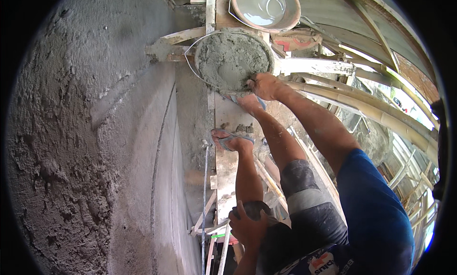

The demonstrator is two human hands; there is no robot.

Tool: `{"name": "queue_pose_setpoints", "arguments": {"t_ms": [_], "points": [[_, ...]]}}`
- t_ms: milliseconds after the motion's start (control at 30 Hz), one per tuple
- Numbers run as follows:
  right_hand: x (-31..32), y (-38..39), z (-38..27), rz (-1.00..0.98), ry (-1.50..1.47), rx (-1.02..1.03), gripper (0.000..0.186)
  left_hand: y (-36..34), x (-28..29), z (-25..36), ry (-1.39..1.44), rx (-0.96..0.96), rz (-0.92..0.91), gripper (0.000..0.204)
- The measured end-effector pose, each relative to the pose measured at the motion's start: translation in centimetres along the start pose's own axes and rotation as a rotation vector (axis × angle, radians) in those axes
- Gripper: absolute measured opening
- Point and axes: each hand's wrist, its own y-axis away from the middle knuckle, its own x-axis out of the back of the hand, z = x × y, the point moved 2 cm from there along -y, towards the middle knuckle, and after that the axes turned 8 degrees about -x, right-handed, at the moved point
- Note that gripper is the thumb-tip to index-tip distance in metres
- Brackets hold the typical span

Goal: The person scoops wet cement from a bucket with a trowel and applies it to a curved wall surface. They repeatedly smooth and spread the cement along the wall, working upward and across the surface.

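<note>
A round bucket (228,56) full of wet grey mortar stands on the wooden plank (227,120) just beyond my feet. My right hand (264,85) reaches down to its near right rim, fingers curled over the edge. A thin wire handle (192,50) loops round the bucket's left side. My left hand (246,226) rests on my bent left knee, thumb apart, holding nothing. Both my feet wear flip-flops; one foot (232,141) is on the plank, the other (248,102) is close to the bucket.
A rough, freshly plastered grey wall (76,132) fills the left side, with a smoother band (157,146) beside the plank. A pale basin (265,8) of water sits beyond the bucket. Bamboo scaffold poles (362,106) run along the right. A taut string (205,194) hangs by the wall.
</note>
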Motion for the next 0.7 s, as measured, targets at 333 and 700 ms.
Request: {"name": "queue_pose_setpoints", "arguments": {"t_ms": [333,700], "points": [[-0.9,-2.2,0.7,-0.032,0.029,0.188,0.040,-0.2,0.1,0.7,-0.092,0.014,-0.006,0.085],[-0.1,-0.5,6.1,-0.176,-0.347,0.247,0.043,-0.4,0.5,0.3,-0.092,-0.064,0.092,0.084]]}}
